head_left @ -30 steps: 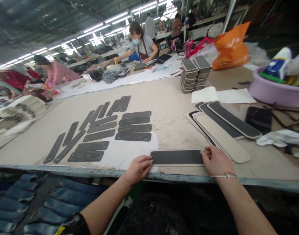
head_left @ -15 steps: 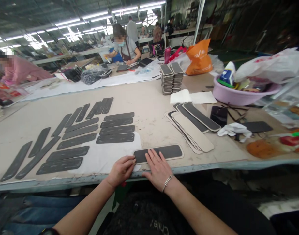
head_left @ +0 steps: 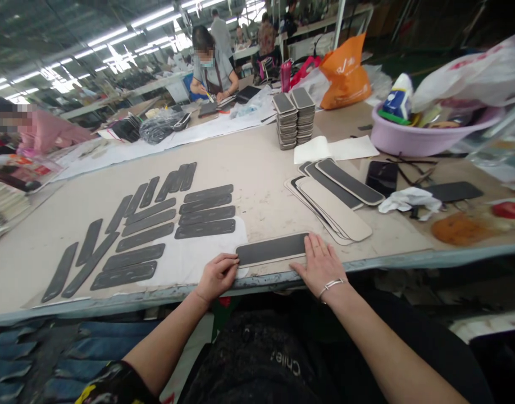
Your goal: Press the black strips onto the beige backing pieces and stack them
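A long dark grey panel point(head_left: 272, 250) with rounded ends and a pale beige border lies flat near the table's front edge. Its left end is pinched between the thumb and fingers of my left hand point(head_left: 217, 275). My right hand point(head_left: 322, 265) lies flat over the panel's right end, fingers stretched out and pressing on it. Beyond it to the right is a fanned pile of similar panels point(head_left: 335, 210), some with the beige side up. Left of my hands, several narrower dark grey strips point(head_left: 204, 228) are spread in rows, some on a white sheet point(head_left: 185, 259).
Two stacks of small bordered pieces point(head_left: 287, 126) stand farther back. To the right are a phone point(head_left: 382, 178), crumpled tissue point(head_left: 409, 201), a purple basin point(head_left: 429, 137) full of items and an orange bag point(head_left: 345, 73). A co-worker point(head_left: 213, 70) works across the table; another person sits far left.
My right hand has slid rightward along the panel from its middle to its right end. My left hand stays at the left end. The view has shifted slightly.
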`<state>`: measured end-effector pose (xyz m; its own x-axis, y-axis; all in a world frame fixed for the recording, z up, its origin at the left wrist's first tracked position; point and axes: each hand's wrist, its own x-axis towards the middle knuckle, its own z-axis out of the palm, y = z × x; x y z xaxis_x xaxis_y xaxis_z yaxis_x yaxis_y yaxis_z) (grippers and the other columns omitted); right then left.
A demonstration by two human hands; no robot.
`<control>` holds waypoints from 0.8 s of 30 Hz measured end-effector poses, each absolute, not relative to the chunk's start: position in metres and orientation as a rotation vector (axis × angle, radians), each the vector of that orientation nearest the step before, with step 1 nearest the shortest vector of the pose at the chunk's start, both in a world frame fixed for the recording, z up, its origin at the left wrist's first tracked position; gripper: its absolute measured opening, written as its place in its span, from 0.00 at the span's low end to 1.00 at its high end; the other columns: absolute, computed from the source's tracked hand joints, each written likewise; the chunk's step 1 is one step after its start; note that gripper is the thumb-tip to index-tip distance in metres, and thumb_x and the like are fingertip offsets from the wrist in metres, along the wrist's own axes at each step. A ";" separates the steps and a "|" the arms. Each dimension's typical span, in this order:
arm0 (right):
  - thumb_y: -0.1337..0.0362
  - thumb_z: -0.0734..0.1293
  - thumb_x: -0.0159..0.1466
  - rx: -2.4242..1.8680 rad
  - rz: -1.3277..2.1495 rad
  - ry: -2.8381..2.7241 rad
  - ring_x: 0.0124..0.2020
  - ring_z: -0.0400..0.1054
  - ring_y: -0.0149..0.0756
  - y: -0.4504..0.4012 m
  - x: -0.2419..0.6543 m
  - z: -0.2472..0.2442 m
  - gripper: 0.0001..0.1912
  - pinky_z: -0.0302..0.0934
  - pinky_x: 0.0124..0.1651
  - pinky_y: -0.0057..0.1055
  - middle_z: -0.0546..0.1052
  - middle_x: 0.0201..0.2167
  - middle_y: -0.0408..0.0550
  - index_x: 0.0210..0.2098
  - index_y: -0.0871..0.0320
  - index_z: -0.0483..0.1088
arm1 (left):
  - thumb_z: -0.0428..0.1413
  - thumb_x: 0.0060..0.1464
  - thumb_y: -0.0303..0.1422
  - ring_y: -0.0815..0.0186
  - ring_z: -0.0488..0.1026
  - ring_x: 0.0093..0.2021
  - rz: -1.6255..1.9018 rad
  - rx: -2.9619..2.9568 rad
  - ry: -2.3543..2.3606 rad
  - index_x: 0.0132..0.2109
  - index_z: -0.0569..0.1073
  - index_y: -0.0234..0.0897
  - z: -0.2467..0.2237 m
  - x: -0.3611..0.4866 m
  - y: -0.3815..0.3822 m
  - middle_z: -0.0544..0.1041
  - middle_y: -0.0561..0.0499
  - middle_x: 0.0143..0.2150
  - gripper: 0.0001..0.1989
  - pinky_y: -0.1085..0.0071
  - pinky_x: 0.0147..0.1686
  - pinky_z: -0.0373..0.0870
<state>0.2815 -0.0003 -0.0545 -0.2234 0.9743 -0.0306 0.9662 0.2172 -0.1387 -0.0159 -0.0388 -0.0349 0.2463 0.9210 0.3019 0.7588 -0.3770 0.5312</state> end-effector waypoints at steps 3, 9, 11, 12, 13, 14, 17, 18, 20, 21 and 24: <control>0.44 0.50 0.61 -1.930 0.206 -2.384 0.65 0.34 0.44 0.000 0.279 -0.054 0.41 0.34 0.63 0.45 0.42 0.65 0.55 0.63 0.69 0.44 | 0.50 0.54 0.30 0.66 0.74 0.37 0.833 2.170 1.626 0.36 0.75 0.36 -0.025 -0.015 -0.038 0.76 0.46 0.39 0.08 0.70 0.39 0.73; 0.44 0.49 0.61 -1.921 0.144 -2.376 0.65 0.34 0.44 -0.002 0.278 -0.057 0.41 0.34 0.63 0.46 0.42 0.65 0.56 0.63 0.69 0.44 | 0.48 0.57 0.34 0.61 0.68 0.51 0.914 2.357 1.685 0.50 0.70 0.35 0.000 0.045 -0.036 0.72 0.42 0.50 0.16 0.63 0.52 0.66; 0.44 0.49 0.62 -1.922 0.114 -2.399 0.65 0.34 0.44 -0.003 0.279 -0.058 0.41 0.34 0.63 0.46 0.42 0.65 0.56 0.63 0.70 0.44 | 0.46 0.58 0.39 0.57 0.57 0.61 0.649 2.482 1.571 0.58 0.61 0.31 0.000 0.077 -0.028 0.63 0.39 0.59 0.24 0.59 0.58 0.57; 0.45 0.49 0.62 -1.922 0.101 -2.414 0.65 0.35 0.44 -0.003 0.279 -0.058 0.40 0.35 0.63 0.46 0.43 0.65 0.56 0.63 0.70 0.44 | 0.45 0.58 0.42 0.55 0.53 0.63 0.518 2.516 1.539 0.60 0.58 0.28 -0.002 0.091 -0.023 0.59 0.37 0.62 0.28 0.58 0.59 0.55; 0.46 0.50 0.62 -1.922 0.088 -2.427 0.65 0.35 0.44 -0.003 0.280 -0.058 0.40 0.35 0.63 0.46 0.43 0.65 0.56 0.63 0.70 0.45 | 0.43 0.58 0.45 0.54 0.50 0.63 0.403 2.526 1.540 0.61 0.56 0.27 -0.006 0.100 -0.018 0.56 0.36 0.63 0.30 0.56 0.59 0.53; 0.46 0.50 0.62 -1.923 0.077 -2.433 0.65 0.35 0.44 -0.003 0.280 -0.058 0.39 0.36 0.63 0.46 0.43 0.65 0.56 0.63 0.70 0.45 | 0.41 0.58 0.47 0.53 0.49 0.64 0.308 2.530 1.556 0.61 0.55 0.26 -0.011 0.105 -0.015 0.54 0.36 0.64 0.32 0.55 0.59 0.51; 0.45 0.50 0.62 -1.919 0.073 -2.414 0.65 0.36 0.44 -0.003 0.280 -0.059 0.40 0.36 0.63 0.46 0.43 0.65 0.56 0.63 0.70 0.45 | 0.38 0.59 0.48 0.54 0.46 0.65 0.112 2.545 1.626 0.62 0.53 0.27 -0.022 0.091 -0.015 0.52 0.37 0.65 0.33 0.54 0.60 0.47; 0.44 0.50 0.61 -1.916 0.084 -2.405 0.65 0.36 0.44 -0.003 0.280 -0.059 0.41 0.35 0.63 0.46 0.43 0.65 0.56 0.63 0.70 0.45 | 0.38 0.59 0.47 0.55 0.46 0.65 0.066 2.554 1.641 0.62 0.52 0.28 -0.024 0.079 -0.018 0.51 0.38 0.65 0.32 0.54 0.60 0.46; 0.44 0.50 0.61 -1.917 0.123 -2.401 0.65 0.35 0.44 -0.003 0.279 -0.058 0.41 0.35 0.63 0.46 0.42 0.65 0.56 0.63 0.69 0.44 | 0.38 0.60 0.45 0.56 0.45 0.65 -0.007 2.553 1.673 0.63 0.51 0.30 -0.025 0.052 -0.025 0.50 0.40 0.66 0.31 0.55 0.60 0.46; 0.44 0.50 0.61 -1.921 0.145 -2.402 0.65 0.35 0.44 -0.002 0.279 -0.057 0.41 0.35 0.63 0.46 0.42 0.65 0.56 0.63 0.69 0.44 | 0.38 0.60 0.45 0.57 0.45 0.65 -0.036 2.546 1.682 0.63 0.50 0.31 -0.023 0.039 -0.029 0.49 0.41 0.66 0.30 0.55 0.60 0.47; 0.45 0.52 0.61 -1.929 0.193 -2.395 0.65 0.36 0.45 0.000 0.278 -0.053 0.41 0.37 0.62 0.47 0.44 0.65 0.56 0.62 0.70 0.45 | 0.38 0.61 0.43 0.57 0.46 0.65 -0.075 2.505 1.681 0.63 0.51 0.34 -0.016 0.016 -0.032 0.49 0.43 0.66 0.28 0.55 0.59 0.48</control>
